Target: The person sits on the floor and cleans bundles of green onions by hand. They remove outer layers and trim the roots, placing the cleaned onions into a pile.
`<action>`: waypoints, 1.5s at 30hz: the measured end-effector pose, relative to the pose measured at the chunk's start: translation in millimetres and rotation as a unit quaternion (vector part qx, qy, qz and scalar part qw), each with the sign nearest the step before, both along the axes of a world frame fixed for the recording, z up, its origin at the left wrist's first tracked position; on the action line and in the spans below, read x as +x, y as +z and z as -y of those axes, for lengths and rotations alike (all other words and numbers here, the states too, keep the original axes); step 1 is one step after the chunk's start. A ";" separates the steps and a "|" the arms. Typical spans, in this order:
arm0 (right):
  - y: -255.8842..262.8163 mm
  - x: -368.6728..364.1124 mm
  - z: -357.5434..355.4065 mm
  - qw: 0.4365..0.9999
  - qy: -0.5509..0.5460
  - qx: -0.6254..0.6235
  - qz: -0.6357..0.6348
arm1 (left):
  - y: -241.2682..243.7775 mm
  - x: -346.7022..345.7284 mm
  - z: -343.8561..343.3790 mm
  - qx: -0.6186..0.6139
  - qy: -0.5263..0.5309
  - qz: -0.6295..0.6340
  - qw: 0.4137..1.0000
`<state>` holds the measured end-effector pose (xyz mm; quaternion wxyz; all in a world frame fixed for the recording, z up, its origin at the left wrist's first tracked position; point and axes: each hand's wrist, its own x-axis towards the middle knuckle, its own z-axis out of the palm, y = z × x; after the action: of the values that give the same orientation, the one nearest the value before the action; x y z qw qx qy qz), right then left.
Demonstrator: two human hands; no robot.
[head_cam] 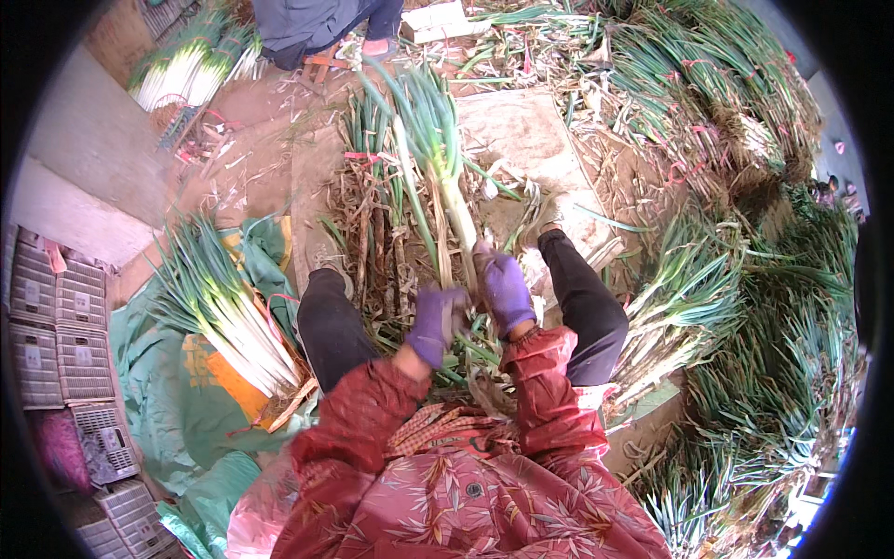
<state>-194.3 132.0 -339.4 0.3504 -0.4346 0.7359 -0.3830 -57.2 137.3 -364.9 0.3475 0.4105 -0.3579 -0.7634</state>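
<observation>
In the head view both hands wear purple gloves and meet in front of my knees. My right hand [504,283] is closed around the lower end of a large green onion [457,209], whose green leaves point away from me. My left hand [434,321] is blurred and close beside it, at some dry outer leaves; what its fingers hold is not clear. Just left of that onion a thinner stalk [417,202] slants. Beyond my left knee stands a pink-tied bundle of untrimmed onions [370,209]. Cleaned white onions [241,328] lie at my left.
Unpeeled onions [663,314] lie by my right knee, with large piles [775,335] farther right. A co-worker [314,28] sits ahead near trimmed onions [188,70]. Plastic crates [84,356] line the left wall. Husks [517,63] litter the floor around a flat board [517,133].
</observation>
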 end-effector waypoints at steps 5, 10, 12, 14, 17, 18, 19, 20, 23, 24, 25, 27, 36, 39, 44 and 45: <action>11.0 -16.7 -11.3 0.997 0.019 -0.064 0.031 | -4.1 20.2 -87.2 -0.021 -0.266 0.014 0.964; 51.9 10.5 -86.0 0.972 -0.028 0.053 0.225 | 53.6 39.4 75.6 -0.283 -0.285 0.220 0.889; 27.9 13.5 -104.3 0.971 0.063 0.000 0.232 | 62.7 27.3 113.5 -0.053 -0.086 -0.018 0.995; 18.5 16.3 -95.8 0.976 0.129 -0.071 0.162 | 47.7 27.6 136.1 -0.093 0.019 0.000 0.995; 56.2 18.1 -41.6 0.985 0.154 -0.079 -0.010 | 60.0 33.1 131.7 -0.045 0.006 0.062 0.997; 57.7 22.5 -28.4 0.969 0.173 -0.093 -0.149 | 53.0 31.0 131.6 -0.078 0.027 0.010 0.997; 57.3 23.5 -15.5 0.934 0.185 -0.105 -0.287 | 50.2 24.0 131.6 -0.112 0.044 -0.043 0.992; 56.6 27.8 -2.4 0.933 0.177 -0.112 -0.294 | 49.4 22.7 131.1 -0.079 0.050 -0.052 0.994; 48.8 36.1 21.5 0.927 0.184 -0.127 -0.300 | 50.8 28.0 128.1 -0.107 0.054 -0.045 0.992; 42.2 36.4 25.6 0.924 0.202 -0.129 -0.297 | 52.0 31.9 128.5 -0.158 0.048 0.011 0.986; 37.7 36.2 27.7 0.920 0.220 -0.132 -0.295 | 54.1 34.6 128.3 -0.132 0.044 -0.012 0.990; 21.7 29.3 29.4 0.971 0.211 -0.111 -0.012 | 61.1 40.6 126.6 -0.080 0.036 -0.058 0.994; -22.4 -5.7 -98.7 0.915 0.344 0.200 -0.062 | 47.9 42.0 151.2 -0.063 0.037 -0.168 0.983; -6.2 -7.1 -86.9 0.985 0.147 0.070 0.060 | 46.7 46.8 142.8 -0.110 0.042 -0.068 0.991; 20.8 16.2 2.7 0.977 0.113 -0.140 0.111 | 54.3 26.2 127.4 -0.064 -0.038 -0.118 0.990; 16.5 20.2 13.2 0.976 0.124 -0.162 0.073 | 70.4 20.9 119.4 -0.062 -0.037 -0.109 0.991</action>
<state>-174.1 118.7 -322.9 0.3724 -0.5446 0.5770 -0.4815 -36.3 17.9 -294.5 0.3807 0.2895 -0.3794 -0.7920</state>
